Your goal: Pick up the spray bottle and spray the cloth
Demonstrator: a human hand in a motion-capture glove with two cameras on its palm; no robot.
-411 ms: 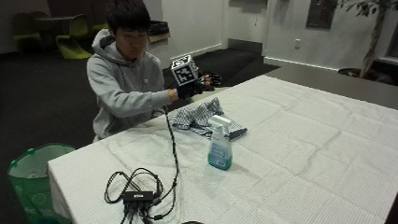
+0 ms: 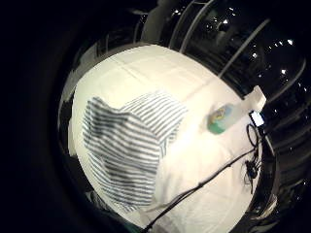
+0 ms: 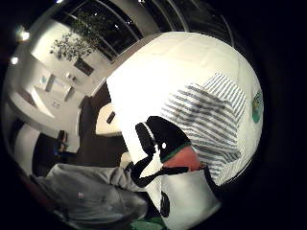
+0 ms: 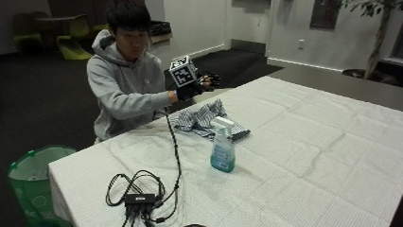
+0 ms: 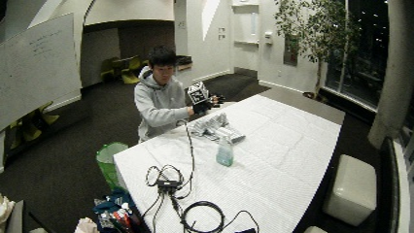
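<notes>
A clear spray bottle point(image 4: 222, 147) with blue-green liquid and a white trigger head stands upright on the white-clothed table point(image 4: 315, 142). Just behind it lies a crumpled blue-and-white striped cloth point(image 4: 203, 120). My gloved right hand point(image 4: 200, 83) is raised in the air above the table's edge, beyond the cloth and well clear of the bottle, with its fingers loosely spread and holding nothing. The little finger side palm view looks down on the cloth point(image 2: 131, 150) with the bottle point(image 2: 226, 118) beside it. In the thumb side palm view the cloth point(image 3: 211, 120) is visible, and the bottle point(image 3: 256, 106) is at the rim.
A black cable point(image 4: 173, 156) runs from the glove across the table to a coil and a small black box point(image 4: 140, 197) near the front corner. A green bin point(image 4: 30, 182) stands on the floor beside the table. The tablecloth to the right of the bottle is bare.
</notes>
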